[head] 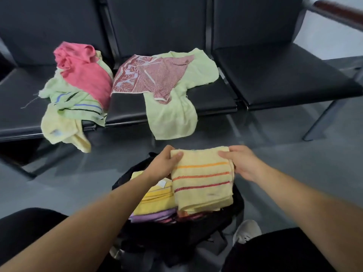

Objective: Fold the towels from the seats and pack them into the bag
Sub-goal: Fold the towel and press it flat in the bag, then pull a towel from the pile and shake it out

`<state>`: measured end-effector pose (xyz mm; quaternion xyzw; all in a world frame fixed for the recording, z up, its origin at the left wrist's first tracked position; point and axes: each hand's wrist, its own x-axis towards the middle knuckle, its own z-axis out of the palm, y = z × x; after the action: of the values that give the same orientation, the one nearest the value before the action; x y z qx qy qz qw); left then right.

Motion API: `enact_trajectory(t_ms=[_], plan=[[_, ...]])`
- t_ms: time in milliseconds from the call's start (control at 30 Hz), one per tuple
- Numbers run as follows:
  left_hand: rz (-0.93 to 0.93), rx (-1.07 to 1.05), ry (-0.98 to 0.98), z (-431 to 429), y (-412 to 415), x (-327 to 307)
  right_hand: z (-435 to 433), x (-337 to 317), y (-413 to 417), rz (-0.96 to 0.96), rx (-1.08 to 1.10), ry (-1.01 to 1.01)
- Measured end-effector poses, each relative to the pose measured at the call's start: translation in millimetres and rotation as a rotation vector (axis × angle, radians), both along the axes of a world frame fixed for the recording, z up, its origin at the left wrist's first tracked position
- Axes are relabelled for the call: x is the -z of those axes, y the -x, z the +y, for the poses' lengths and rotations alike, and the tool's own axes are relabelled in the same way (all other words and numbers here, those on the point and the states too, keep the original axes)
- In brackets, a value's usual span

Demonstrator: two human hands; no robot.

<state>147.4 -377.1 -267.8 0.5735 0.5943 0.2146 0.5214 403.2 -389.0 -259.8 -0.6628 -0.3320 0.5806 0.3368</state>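
A folded pale yellow towel with orange and red stripes lies on top of the open black bag on the floor between my knees. My left hand grips its far left corner and my right hand grips its far right corner. Under it in the bag lie a folded yellow towel and a purple one. On the black seats lie loose towels: a pink one, a red patterned one, a light green one, a green striped one and a pale yellow one.
The right seat holds nothing. A wooden armrest sits at the top right. My white shoe rests on the grey floor beside the bag. Metal seat legs stand at the right.
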Motion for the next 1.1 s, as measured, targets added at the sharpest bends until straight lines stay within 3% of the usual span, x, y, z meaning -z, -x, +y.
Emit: enact_trajectory(t_ms=[200, 333, 433, 500, 733, 900, 1000, 1100], plan=[[0.155, -0.057, 0.145, 15, -9, 52, 22, 34, 4, -0.117, -0.029, 0.142], [0.351, 0.042, 0.186, 29, -9, 77, 32, 65, -1, -0.388, -0.225, 0.341], [0.373, 0.012, 0.081, 49, -12, 67, 49, 71, -4, -0.558, -0.253, 0.235], [0.279, -0.048, 0.037, 63, -16, 49, 67, 64, -2, -0.656, -0.268, 0.14], [0.002, -0.253, 0.218, 133, 27, -45, 120, -27, 42, -0.256, -0.179, -0.074], [0.04, -0.482, 0.07, 157, 73, -43, 127, -43, 75, -0.221, -0.129, -0.123], [0.118, -0.474, -0.009, 153, 60, -43, 130, -39, 101, -0.199, -0.129, -0.1], [0.28, -0.357, -0.129, 145, 46, -38, 143, -30, 120, -0.116, 0.057, -0.074]])
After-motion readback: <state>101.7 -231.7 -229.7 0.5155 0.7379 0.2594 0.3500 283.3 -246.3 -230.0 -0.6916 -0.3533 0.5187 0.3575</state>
